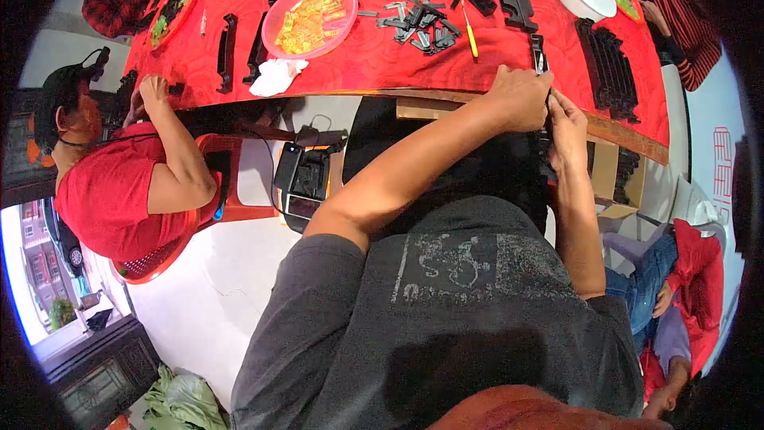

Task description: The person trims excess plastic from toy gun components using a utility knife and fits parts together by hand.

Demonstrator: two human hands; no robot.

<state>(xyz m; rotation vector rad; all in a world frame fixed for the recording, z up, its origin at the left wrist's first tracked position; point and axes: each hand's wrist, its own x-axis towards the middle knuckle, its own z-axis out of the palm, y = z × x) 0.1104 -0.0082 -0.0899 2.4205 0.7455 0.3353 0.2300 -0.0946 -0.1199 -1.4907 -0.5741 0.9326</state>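
At the table's near edge, my left hand (521,97) is closed at the upper part of a long, narrow black plastic piece (538,46). My right hand (568,129) has its fingers wrapped on the same piece, just right of and slightly below the left. One end of the piece sticks out beyond my hands over the table, with a shiny metallic-looking bit on it that I cannot make out. Left of my hands lies a thin tool with a yellow handle (473,41). Beyond it are several loose small black and grey clips (422,25).
On the red tablecloth (374,64) stand a pink bowl (269,24) of small yellow-orange parts, a crumpled white tissue (277,77) and a white bowl (570,1). Long black parts (609,72) lie in a row at right. A person in red (127,183) works at left.
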